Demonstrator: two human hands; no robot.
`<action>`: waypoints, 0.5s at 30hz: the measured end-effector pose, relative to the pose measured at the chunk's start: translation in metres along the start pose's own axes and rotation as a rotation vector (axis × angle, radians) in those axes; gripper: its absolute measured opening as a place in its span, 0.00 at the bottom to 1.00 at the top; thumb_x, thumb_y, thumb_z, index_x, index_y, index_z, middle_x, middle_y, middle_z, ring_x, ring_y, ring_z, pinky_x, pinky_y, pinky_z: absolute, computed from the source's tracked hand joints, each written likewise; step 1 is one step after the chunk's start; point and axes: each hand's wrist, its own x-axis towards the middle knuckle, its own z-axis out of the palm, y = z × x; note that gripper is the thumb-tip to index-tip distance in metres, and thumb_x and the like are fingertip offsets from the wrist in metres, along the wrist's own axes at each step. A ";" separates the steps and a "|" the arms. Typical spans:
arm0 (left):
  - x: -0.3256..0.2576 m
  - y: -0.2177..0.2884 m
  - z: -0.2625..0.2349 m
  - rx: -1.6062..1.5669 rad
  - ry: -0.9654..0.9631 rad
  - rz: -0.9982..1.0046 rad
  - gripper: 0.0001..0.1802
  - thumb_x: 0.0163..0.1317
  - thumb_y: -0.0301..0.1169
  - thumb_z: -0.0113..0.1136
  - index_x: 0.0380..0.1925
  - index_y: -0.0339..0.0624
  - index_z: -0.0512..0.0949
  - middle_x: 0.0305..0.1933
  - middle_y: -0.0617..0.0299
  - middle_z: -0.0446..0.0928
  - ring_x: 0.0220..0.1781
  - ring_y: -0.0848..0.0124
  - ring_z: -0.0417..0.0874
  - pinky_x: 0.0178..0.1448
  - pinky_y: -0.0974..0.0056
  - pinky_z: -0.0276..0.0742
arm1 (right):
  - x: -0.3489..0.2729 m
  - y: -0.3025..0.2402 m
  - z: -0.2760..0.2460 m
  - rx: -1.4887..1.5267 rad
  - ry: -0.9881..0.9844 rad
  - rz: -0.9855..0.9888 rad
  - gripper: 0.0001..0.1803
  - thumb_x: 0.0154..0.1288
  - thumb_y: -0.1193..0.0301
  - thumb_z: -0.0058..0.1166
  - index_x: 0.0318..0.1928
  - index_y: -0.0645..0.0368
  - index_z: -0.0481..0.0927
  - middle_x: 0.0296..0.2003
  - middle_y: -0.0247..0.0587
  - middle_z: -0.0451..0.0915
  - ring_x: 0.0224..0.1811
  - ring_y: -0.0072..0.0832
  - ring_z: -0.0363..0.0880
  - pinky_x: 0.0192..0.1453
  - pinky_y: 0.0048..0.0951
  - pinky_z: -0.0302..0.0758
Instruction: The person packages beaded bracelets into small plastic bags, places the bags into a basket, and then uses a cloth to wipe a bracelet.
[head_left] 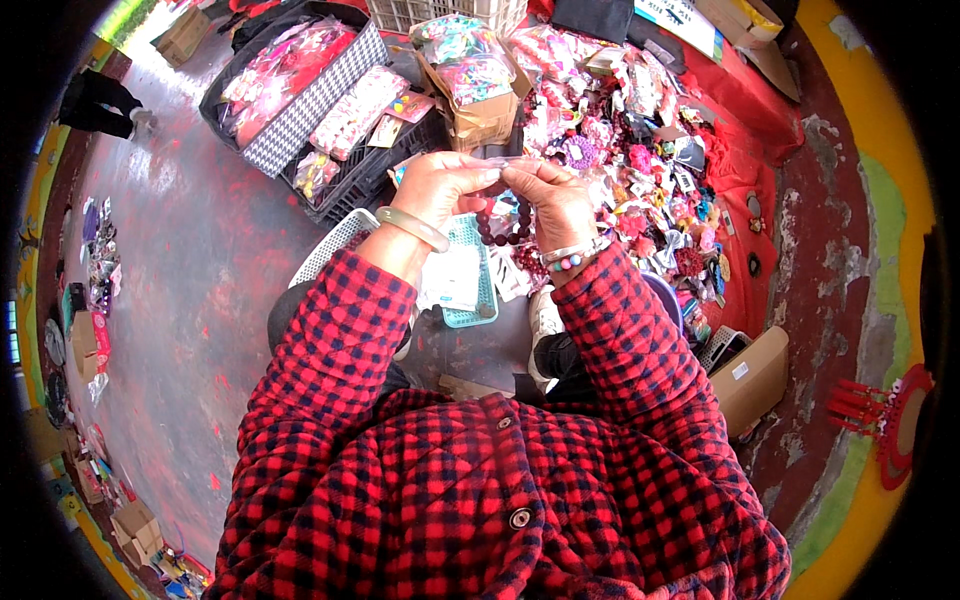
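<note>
1. The left hand [432, 185] and right hand [553, 195] pinch a small clear bag [503, 160] between them; a dark bead bracelet [503, 228] hangs below.
2. A teal basket [468, 300] sits beneath.
3. Open grey floor [190, 270] lies left; trinkets crowd the red cloth [745, 170] right.

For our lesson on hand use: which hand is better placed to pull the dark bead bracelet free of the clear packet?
Probably the right hand: the bead bracelet hangs just below its fingers, while the left hand pinches the far end of the clear packet, steadying it.
</note>
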 end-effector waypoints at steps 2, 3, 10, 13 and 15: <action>-0.001 -0.001 0.001 0.045 0.015 0.012 0.06 0.54 0.24 0.59 0.33 0.36 0.77 0.31 0.60 0.79 0.29 0.76 0.79 0.29 0.76 0.75 | 0.000 0.001 0.000 -0.019 -0.008 -0.009 0.03 0.55 0.76 0.58 0.32 0.60 0.79 0.26 0.29 0.78 0.24 0.14 0.71 0.27 0.14 0.66; 0.000 -0.003 0.001 0.050 0.013 0.020 0.06 0.53 0.24 0.60 0.33 0.36 0.77 0.31 0.60 0.79 0.29 0.76 0.79 0.29 0.76 0.74 | 0.001 0.002 -0.001 -0.022 -0.018 -0.014 0.03 0.55 0.76 0.58 0.31 0.60 0.79 0.26 0.30 0.78 0.24 0.14 0.72 0.28 0.15 0.66; -0.001 -0.004 0.001 0.157 0.002 0.087 0.06 0.51 0.23 0.61 0.31 0.36 0.78 0.29 0.60 0.79 0.27 0.76 0.78 0.27 0.75 0.72 | 0.001 0.003 -0.004 -0.049 -0.036 -0.067 0.02 0.54 0.77 0.58 0.29 0.61 0.79 0.25 0.31 0.79 0.25 0.15 0.72 0.31 0.16 0.67; -0.003 -0.002 0.002 0.176 -0.023 0.114 0.07 0.51 0.23 0.61 0.31 0.36 0.78 0.30 0.59 0.79 0.26 0.76 0.78 0.26 0.75 0.72 | 0.000 0.000 -0.003 -0.085 -0.028 -0.100 0.03 0.54 0.77 0.58 0.30 0.62 0.80 0.25 0.32 0.79 0.26 0.16 0.73 0.32 0.16 0.68; -0.003 -0.001 0.003 0.145 -0.030 0.101 0.07 0.52 0.23 0.61 0.32 0.35 0.78 0.30 0.59 0.79 0.25 0.76 0.78 0.25 0.75 0.72 | 0.000 -0.002 -0.004 -0.097 -0.018 -0.098 0.04 0.54 0.77 0.58 0.31 0.63 0.80 0.25 0.33 0.79 0.26 0.16 0.73 0.32 0.16 0.68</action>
